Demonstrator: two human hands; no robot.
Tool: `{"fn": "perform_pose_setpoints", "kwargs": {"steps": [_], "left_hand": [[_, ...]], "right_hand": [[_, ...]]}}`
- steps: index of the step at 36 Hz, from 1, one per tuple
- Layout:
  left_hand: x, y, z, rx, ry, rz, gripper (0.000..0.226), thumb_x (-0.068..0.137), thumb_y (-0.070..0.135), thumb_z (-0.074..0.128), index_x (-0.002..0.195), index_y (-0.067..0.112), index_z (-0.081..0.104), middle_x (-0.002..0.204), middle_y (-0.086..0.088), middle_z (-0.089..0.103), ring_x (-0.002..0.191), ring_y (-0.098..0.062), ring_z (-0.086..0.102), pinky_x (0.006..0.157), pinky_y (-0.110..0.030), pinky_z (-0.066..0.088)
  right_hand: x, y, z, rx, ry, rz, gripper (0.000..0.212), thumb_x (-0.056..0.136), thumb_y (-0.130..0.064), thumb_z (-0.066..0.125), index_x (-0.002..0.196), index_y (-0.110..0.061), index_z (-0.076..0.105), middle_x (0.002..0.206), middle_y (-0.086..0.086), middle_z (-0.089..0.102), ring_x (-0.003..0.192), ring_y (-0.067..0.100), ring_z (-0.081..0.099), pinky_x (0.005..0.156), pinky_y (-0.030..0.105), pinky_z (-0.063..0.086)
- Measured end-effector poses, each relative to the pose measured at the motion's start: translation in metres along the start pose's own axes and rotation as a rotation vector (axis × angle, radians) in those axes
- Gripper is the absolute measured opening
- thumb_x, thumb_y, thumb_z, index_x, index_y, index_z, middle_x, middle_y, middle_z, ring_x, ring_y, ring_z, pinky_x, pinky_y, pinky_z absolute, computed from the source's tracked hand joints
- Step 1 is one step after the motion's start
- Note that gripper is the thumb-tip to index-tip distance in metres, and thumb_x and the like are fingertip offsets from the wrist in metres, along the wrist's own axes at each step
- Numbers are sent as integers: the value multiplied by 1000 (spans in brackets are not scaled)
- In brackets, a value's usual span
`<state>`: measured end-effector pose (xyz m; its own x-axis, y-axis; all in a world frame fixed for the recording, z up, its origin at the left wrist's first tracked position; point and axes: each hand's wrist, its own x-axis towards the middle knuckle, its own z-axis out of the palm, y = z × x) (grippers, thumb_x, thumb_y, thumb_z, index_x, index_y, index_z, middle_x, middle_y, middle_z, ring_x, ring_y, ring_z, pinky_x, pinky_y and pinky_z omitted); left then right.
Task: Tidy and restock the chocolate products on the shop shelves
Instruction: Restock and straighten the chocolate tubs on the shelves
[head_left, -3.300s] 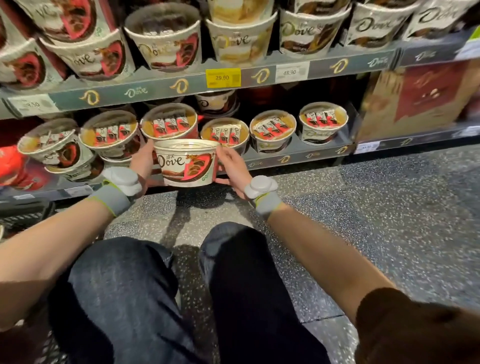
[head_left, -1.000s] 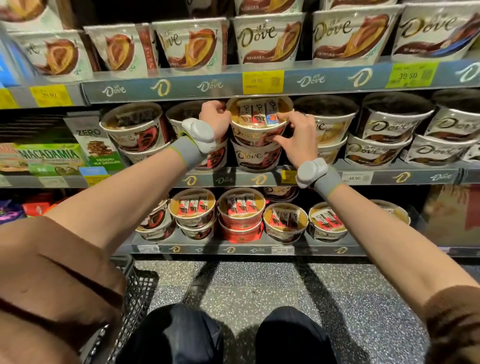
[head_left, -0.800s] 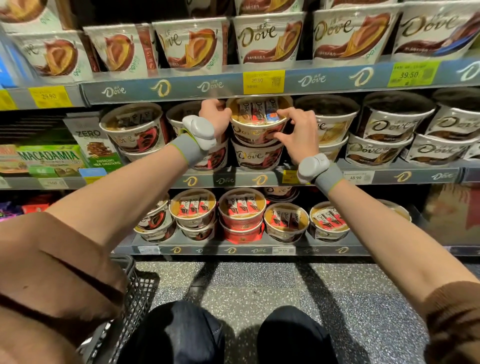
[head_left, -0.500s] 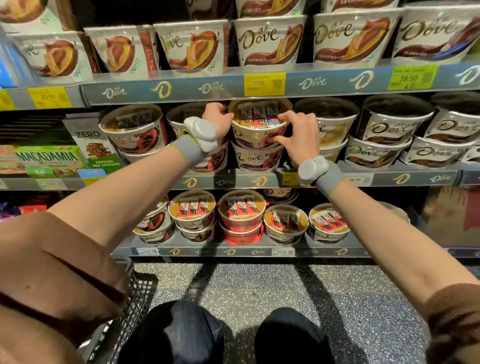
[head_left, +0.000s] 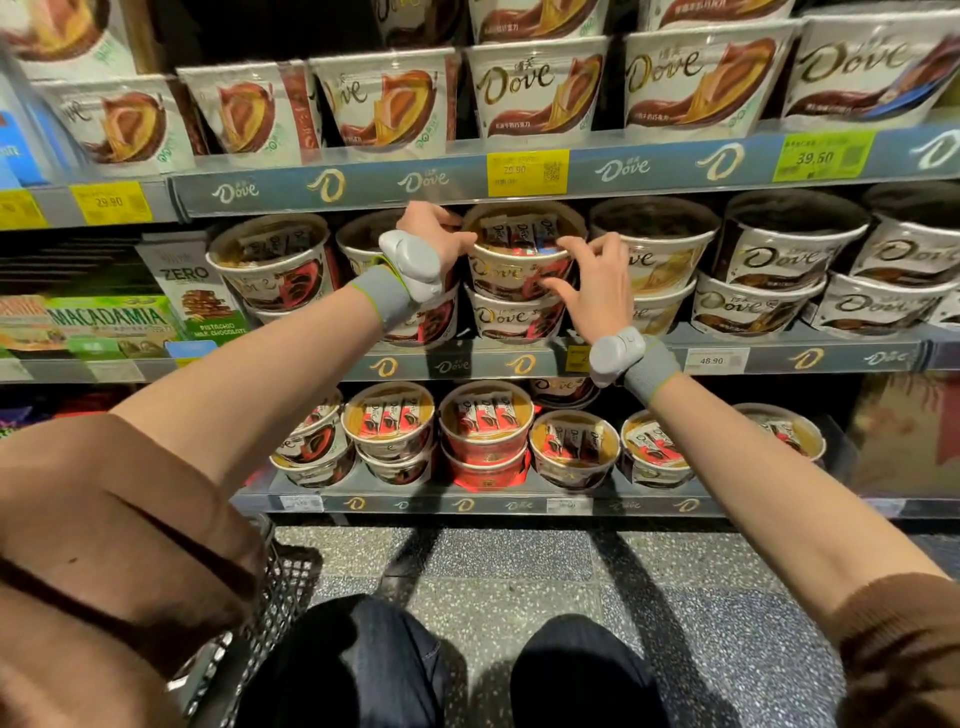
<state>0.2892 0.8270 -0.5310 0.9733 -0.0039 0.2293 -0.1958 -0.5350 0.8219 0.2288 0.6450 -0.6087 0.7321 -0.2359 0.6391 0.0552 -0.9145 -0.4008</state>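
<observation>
Left hand (head_left: 434, 228) is curling around the left side of the top tub (head_left: 519, 254), thumb and fingers on the rim. Tub is sitting stacked on a lower tub (head_left: 514, 317) at the front edge of the middle shelf (head_left: 467, 366), roughly mid-span of the visible run. Two-sided hold looks deliberate: the stack is two high and close under the upper shelf (head_left: 363, 182), so bracing both sides is probably keeping it from sliding off the one below while it's being squared up.

Orientation: tub is standing upright, long axis vertical, clear lid up showing wrapped bars, wider at the rim than the base. Logo face is pointing out toward the aisle, slightly off-centre, likely being turned to match its neighbours.

Right hand (head_left: 592, 291) is pressing the tub's right side: fingers partly spread and bent, tips on the rim and wall, palm slightly off. Not a full wrap, more a steadying pinch.

Further right, darker tubs (head_left: 779, 260) are already facing forward in stacks. Wire basket (head_left: 275, 597) is sitting on the floor at lower left, contents not visible.
</observation>
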Motion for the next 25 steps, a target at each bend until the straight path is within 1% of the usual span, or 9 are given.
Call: {"fn": "perform_pose_setpoints", "kwargs": {"steps": [2, 6, 9, 11, 14, 17, 20, 22, 25], "left_hand": [[-2, -1, 1, -23, -6, -8, 30, 80, 18, 75, 107, 6, 69, 98, -2, 67, 94, -15, 63, 87, -22, 49], [-10, -6, 0, -97, -7, -29, 20, 80, 10, 73, 100, 6, 73, 96, -10, 72, 88, -19, 69, 85, -31, 56], [-21, -7, -5, -141, -16, -30, 10, 87, 3, 63, 90, 7, 72, 80, -9, 69, 71, -17, 67, 64, -20, 57], [-29, -15, -13, -181, -37, -40, 19, 88, -1, 58, 76, 10, 67, 72, -8, 64, 61, -17, 60, 55, -20, 52], [-43, -47, -33, -164, -34, -71, 23, 88, 2, 58, 72, 17, 65, 77, -12, 67, 68, -23, 63, 71, -37, 56], [-69, -77, -55, -149, -26, -118, 21, 90, 4, 57, 75, 17, 62, 71, -8, 66, 64, -22, 65, 62, -31, 56], [-103, -120, -88, -137, 69, -209, 12, 92, 3, 54, 85, 7, 64, 66, -5, 63, 48, -4, 58, 49, -19, 48], [-121, -143, -103, -85, 138, -265, 13, 92, 8, 57, 83, 7, 66, 66, -4, 65, 55, -10, 59, 61, -27, 55], [-149, -204, -139, -28, 203, -400, 14, 85, 20, 63, 85, 7, 70, 81, -9, 69, 78, -24, 65, 73, -36, 57]], "right_hand": [[3, -1, 0, -3, -19, -7, 46, 86, -32, 66, 128, -16, 54, 111, 14, 48, 107, 28, 43, 85, 32, 39], [4, -7, -2, 24, -51, 14, 46, 89, -26, 64, 131, -14, 50, 116, 14, 46, 112, 27, 43, 88, 33, 40], [-5, -12, -2, 83, -30, 66, 56, 88, -15, 63, 139, -12, 40, 122, 14, 45, 116, 28, 44, 96, 35, 41], [-21, -19, 0, 172, 23, 82, 58, 89, -12, 59, 141, -7, 34, 125, 15, 44, 118, 27, 43, 100, 34, 38], [-53, -32, 10, 314, 63, 101, 36, 91, -12, 51, 124, -2, 44, 118, 14, 49, 111, 25, 45, 97, 34, 38], [-87, -41, 30, 326, -69, 84, 14, 93, -12, 47, 101, -1, 51, 100, 16, 55, 96, 32, 50, 84, 39, 39], [-121, -68, 58, 358, -329, 17, 15, 93, -10, 48, 98, 1, 56, 99, 20, 58, 96, 36, 54, 81, 38, 38], [-136, -82, 69, 357, -479, 17, 16, 91, -10, 49, 101, -1, 58, 102, 18, 61, 96, 34, 56, 80, 37, 39], [-160, -120, 88, 398, -606, -148, 10, 90, -9, 50, 93, -2, 57, 93, 17, 61, 88, 33, 55, 81, 41, 41]]}}
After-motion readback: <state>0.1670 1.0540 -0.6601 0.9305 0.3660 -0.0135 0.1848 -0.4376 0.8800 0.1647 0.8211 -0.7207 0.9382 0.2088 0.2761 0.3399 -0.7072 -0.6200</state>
